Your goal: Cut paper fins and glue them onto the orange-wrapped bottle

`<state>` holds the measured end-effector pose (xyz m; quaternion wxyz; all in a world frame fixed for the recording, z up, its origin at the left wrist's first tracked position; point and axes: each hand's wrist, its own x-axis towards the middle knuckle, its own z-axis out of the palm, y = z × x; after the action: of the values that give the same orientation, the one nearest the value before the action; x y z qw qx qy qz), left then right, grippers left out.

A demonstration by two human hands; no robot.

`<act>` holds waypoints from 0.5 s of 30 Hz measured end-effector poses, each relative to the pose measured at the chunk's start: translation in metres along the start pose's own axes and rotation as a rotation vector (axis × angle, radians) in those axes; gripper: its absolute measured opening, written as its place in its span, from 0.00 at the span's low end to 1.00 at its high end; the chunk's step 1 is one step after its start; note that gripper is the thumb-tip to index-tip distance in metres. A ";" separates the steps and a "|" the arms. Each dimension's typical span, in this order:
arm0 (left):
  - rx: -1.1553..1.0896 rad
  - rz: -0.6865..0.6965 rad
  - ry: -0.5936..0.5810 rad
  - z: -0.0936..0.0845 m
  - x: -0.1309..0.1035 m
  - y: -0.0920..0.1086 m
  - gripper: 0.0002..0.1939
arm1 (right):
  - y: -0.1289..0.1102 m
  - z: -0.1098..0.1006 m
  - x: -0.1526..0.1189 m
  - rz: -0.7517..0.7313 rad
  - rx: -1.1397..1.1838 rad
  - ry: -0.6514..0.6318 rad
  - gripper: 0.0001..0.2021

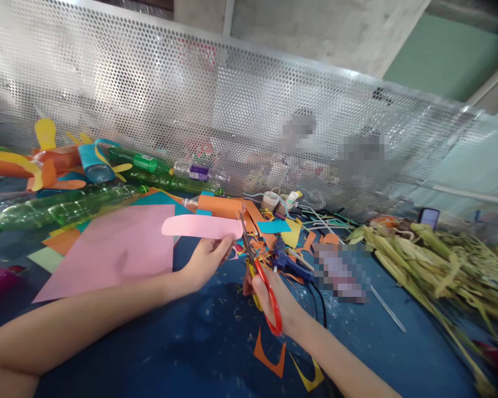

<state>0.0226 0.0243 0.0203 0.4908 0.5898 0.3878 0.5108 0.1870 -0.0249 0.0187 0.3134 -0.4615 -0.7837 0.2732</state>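
Observation:
My left hand (211, 258) pinches a pink paper strip (199, 226) near its right end; the strip's far left end is rounded. In my right hand (276, 293) are scissors (269, 298) with red and yellow handles, their blades pointing up and away at the strip's right end. Whether the blades touch the paper I cannot tell. Just beyond the strip lies a small bottle wrapped in orange paper (226, 207). A large pink sheet (124, 243) is spread to the left of my left hand.
Green plastic bottles (66, 207) and paper-decorated bottles (95, 166) stand or lie at the left. A blue glue gun (292, 265) and paper scraps (269, 354) lie near my right hand. Corn husks (435, 265) cover the right side; a perforated metal panel (249, 110) rises behind.

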 end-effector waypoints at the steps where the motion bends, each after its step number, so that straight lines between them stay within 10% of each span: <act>1: 0.014 0.002 0.002 0.000 0.000 0.000 0.20 | 0.002 0.001 0.000 -0.003 0.002 -0.006 0.24; 15: 0.065 0.025 0.009 -0.001 0.002 0.001 0.21 | 0.005 -0.001 0.001 0.000 0.019 -0.013 0.22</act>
<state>0.0219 0.0263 0.0213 0.4632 0.6081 0.3988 0.5066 0.1903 -0.0221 0.0158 0.3127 -0.4569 -0.7831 0.2834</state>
